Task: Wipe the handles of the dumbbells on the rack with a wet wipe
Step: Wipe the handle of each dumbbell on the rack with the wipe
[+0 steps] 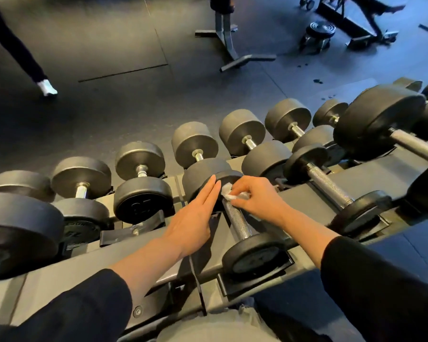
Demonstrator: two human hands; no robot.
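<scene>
A small black dumbbell with a knurled steel handle (238, 221) lies on the upper shelf of the grey rack (134, 262), straight in front of me. My right hand (257, 197) pinches a crumpled white wet wipe (228, 192) against the far end of that handle, by the far head. My left hand (195, 215) lies flat with straight fingers against the side of the far head (229, 177). The near head (253, 256) sits in its cradle.
Several more black dumbbells fill the rack on both sides, among them one with a long knurled handle (329, 185) to the right and a big one (378, 119) beyond it. Bench frames (232, 45) stand on the dark floor. A person's leg and white shoe (47, 87) are at far left.
</scene>
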